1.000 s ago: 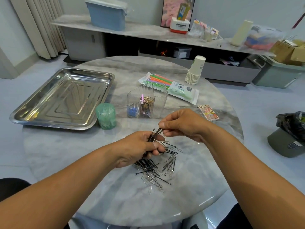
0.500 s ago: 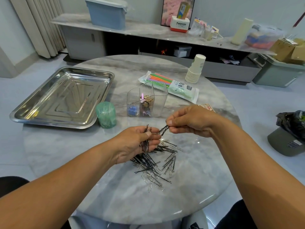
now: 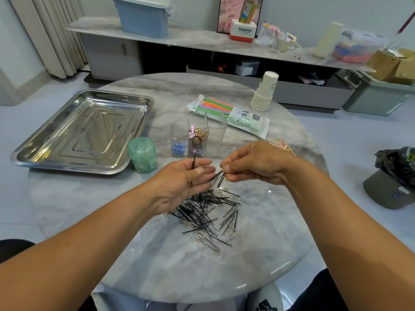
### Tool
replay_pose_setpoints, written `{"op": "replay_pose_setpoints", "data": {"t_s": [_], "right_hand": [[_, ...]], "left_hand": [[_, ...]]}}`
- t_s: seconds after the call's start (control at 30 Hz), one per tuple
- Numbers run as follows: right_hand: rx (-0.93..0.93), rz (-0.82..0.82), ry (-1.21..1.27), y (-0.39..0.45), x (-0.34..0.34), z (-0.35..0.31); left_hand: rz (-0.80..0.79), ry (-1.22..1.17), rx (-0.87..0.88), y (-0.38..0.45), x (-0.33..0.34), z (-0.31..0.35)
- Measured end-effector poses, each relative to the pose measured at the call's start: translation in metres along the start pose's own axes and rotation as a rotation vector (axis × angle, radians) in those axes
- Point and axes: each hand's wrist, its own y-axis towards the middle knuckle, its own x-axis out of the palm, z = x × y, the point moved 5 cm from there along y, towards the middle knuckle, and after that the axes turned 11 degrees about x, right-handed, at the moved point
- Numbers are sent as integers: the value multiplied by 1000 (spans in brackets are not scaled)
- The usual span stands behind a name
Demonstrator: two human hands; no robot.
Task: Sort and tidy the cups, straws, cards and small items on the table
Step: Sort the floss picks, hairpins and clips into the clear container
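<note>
Sorting of black hairpins (image 3: pixel 203 217) from silver paper clips (image 3: pixel 205 245) judged in progress; mixed heap lay toward near edge of round table (image 3: pixel 224 283), slightly right of centre. Best done, by judgement, with pins drawn out singly, all pointed one way, clips left behind, bundle squared before transfer to clear organiser (image 3: pixel 198 135). Left hand (image 3: pixel 182 182) held palm up above heap's far edge, fingers nearly straight, thumb pressing one pin upright against them. Right hand (image 3: pixel 253 163) just beside it, knuckles up, thumb and forefinger pinching a small tuft of pins (image 3: pixel 216 178) by one end, free ends angled toward left fingertips. Hands close, contact between them not resolved. Beyond: organiser near table centre, green cup (image 3: pixel 142 154) at tray's near right corner, steel tray (image 3: pixel 83 131) at left edge, cards (image 3: pixel 280 144) partly hidden behind right hand, straw pack (image 3: pixel 226 114), paper cup stack (image 3: pixel 265 92) at far right edge.
</note>
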Motion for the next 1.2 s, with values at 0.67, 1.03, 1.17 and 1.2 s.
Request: {"op": "replay_pose_setpoints", "data": {"t_s": [0.67,1.03,1.17,1.2], "right_hand": [[82,-56,-25,7,13,9],[-91,148,-55,20,10,6],[-53,359,-733,21,2,17],[-39,333,-843,22,11,23]], "left_hand": [[-178,-109,-214,-8,7,1],[-81,138,-176,-3,-7,3],[54,12,-132,0,-19,15],[82,-15,-123,1,-20,17]]}}
